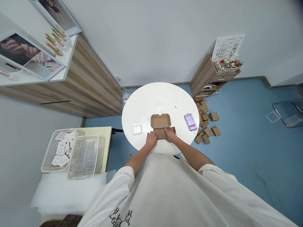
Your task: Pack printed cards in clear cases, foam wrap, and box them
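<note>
Head view. You stand at a white round desk (142, 101), with a kraft cardboard mailer box (160, 122) directly in front of you, near the desk's close edge. Its lid panel leans out on the far side; the tray part lies nearer you, its long axis running left to right across your body. Your left hand (151, 139) touches the tray's near left corner, fingers bent against it. Your right hand (170, 135) is at the near right part, index finger (165, 130) extended over the tray, close to the right-hand flap (172, 129). Key relation: the tray lies between your two hands, both equally near, while the lid panel lies ahead of the fingers, with neither hand on it. Whether either hand truly pinches the board, I cannot tell; thumbs are not clear.

Surface: a small clear-and-white case (137, 129) lies well to the left of the box; a smartphone (190, 122) with a white cable (196, 135) lies to the right, by the desk's rim. A thin dark sliver (175, 107) sits beyond the box.

Room: small cardboard boxes (205, 122) are heaped on the blue floor (239, 132) to the right, below a wooden cabinet (204, 75). On your left, perforated baskets (98, 143) stand on a pale yellow side desk (107, 134).
</note>
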### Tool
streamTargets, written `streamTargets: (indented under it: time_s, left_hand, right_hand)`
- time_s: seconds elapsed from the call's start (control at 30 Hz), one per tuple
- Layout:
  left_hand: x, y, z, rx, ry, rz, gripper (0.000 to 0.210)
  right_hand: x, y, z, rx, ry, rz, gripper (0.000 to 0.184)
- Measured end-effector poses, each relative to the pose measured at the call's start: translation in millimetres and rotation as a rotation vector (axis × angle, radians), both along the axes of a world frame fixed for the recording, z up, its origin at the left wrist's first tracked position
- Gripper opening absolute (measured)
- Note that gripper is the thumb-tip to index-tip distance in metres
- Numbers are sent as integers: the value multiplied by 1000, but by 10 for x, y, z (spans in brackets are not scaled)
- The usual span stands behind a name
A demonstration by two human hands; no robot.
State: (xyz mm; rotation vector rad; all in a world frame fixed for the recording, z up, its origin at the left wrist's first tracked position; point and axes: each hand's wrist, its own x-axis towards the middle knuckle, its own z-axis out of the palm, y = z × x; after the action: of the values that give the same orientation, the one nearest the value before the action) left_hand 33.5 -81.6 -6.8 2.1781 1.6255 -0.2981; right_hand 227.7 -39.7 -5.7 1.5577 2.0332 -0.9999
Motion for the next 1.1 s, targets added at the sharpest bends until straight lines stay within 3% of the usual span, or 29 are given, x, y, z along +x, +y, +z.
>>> streamTargets:
  time_s: [0.17, 0.33, 0.5, 0.6, 0.73, 0.9, 1.1]
  left_hand:
    - [9, 67, -16, 44, -77, 21, 67]
    - [-2, 117, -87, 36, -58, 1, 77]
    - [9, 122, -114, 35, -70, 2, 78]
    - [17, 130, -110, 33, -54, -4, 77]
    - [27, 137, -112, 25, -44, 1, 74]
    - [36, 134, -121, 40, -37, 1, 67]
    - [48, 134, -120, 30, -27, 8, 61]
  right_hand:
    - [-5, 10, -8, 11, 2, 1, 102]
    - [40, -39, 28, 71, 42, 11, 95]
    - [283, -266, 134, 302, 108, -52, 78]
    - [474, -393, 140, 387, 19, -181, 82]
    - [631, -427, 27, 341, -59, -266, 88]
    - [585, -303, -132, 288, 0, -261, 73]
    - [433, -198, -188, 274, 15, -290, 59]
